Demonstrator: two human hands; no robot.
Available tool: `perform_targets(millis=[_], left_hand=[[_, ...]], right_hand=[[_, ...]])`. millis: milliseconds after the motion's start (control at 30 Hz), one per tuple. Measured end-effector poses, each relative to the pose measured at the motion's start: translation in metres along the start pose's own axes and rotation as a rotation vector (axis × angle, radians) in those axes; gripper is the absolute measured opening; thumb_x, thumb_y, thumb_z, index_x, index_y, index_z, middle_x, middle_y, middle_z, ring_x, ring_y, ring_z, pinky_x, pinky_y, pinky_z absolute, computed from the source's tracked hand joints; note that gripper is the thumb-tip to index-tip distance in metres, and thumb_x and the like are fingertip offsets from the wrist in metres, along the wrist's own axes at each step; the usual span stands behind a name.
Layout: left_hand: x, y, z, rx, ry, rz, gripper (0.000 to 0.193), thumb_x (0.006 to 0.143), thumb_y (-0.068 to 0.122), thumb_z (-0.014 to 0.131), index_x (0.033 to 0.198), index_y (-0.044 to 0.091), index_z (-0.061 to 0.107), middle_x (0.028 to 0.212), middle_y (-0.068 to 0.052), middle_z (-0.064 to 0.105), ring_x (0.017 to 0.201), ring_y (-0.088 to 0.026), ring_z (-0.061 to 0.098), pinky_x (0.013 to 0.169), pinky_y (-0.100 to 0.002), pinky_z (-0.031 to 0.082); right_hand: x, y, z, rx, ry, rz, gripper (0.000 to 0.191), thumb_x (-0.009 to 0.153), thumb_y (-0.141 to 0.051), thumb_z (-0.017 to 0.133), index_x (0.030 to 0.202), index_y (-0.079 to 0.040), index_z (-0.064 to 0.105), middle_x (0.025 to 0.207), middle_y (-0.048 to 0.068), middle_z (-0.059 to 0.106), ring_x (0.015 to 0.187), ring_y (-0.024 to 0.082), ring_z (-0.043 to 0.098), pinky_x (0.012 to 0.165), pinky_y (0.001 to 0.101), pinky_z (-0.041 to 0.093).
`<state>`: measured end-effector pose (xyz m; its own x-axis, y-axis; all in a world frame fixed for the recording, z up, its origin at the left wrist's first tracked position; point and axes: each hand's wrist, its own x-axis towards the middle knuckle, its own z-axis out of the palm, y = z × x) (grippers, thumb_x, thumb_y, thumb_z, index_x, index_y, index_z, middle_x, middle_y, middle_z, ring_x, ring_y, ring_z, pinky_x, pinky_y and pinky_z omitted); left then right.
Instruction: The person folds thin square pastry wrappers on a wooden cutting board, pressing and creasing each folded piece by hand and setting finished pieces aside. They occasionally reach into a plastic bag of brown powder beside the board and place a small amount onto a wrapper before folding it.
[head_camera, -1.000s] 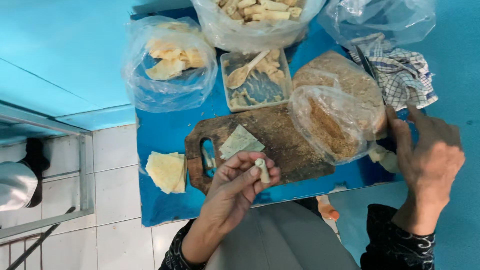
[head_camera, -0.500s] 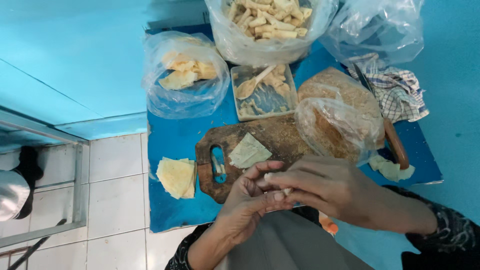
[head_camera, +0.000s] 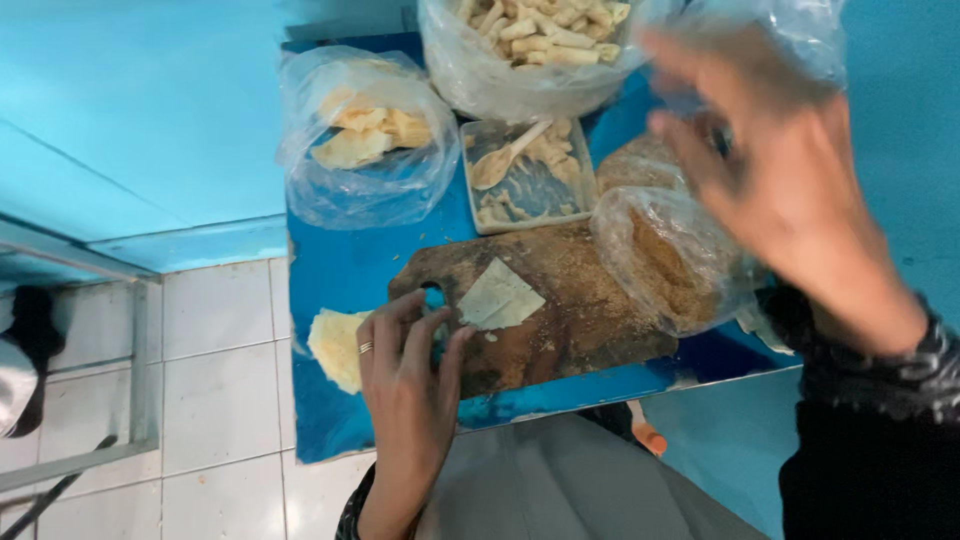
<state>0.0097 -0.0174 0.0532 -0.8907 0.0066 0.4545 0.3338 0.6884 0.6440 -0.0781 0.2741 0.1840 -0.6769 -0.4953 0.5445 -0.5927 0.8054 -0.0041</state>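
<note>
Board (head_camera: 560, 320): brown wood on blue table (head_camera: 330, 270), pale wrapper (head_camera: 498, 297) on it.
Left hand (head_camera: 408, 385): fingers spread, touching board's handle end.
Right hand (head_camera: 780, 170): blurred above board, fingers apart, empty.
Floor (head_camera: 210, 340): white tiles left of board.

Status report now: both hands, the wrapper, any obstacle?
Left hand flat on brown wooden cutting board, fingertips beside pale square dough wrapper. Right hand raised, blurred, empty as far as visible. Wrapper unobstructed.

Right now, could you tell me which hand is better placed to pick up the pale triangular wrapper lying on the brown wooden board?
Left hand: its fingertips rest beside the wrapper; right hand is raised away.
</note>
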Motion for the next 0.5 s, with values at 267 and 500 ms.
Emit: perform_targets(millis=[267,500], left_hand=[[0.014,0.004,0.035,0.250,-0.043,0.067,0.017,0.090,0.018,0.074,0.099,0.003,0.071,0.119,-0.014,0.063,0.117,-0.035,0.056,0.106,-0.055,0.037],[0.012,0.001,0.047,0.216,-0.036,0.024,0.017,0.094,0.016,0.072,0.105,0.003,0.069,0.116,-0.012,0.062,0.116,-0.035,0.056,0.109,-0.055,0.036]], right_hand=[[-0.082,-0.005,0.013,0.089,-0.407,0.310,0.032,0.096,-0.014,0.068,0.127,-0.013,0.059,0.088,0.010,0.075,0.076,0.029,0.072,0.071,0.0431,0.055],[-0.114,-0.003,0.048,-0.050,-0.319,0.152,0.054,0.085,0.006,0.061,0.138,0.000,0.051,0.116,0.027,0.070,0.110,0.045,0.068,0.088,0.0508,0.056]])
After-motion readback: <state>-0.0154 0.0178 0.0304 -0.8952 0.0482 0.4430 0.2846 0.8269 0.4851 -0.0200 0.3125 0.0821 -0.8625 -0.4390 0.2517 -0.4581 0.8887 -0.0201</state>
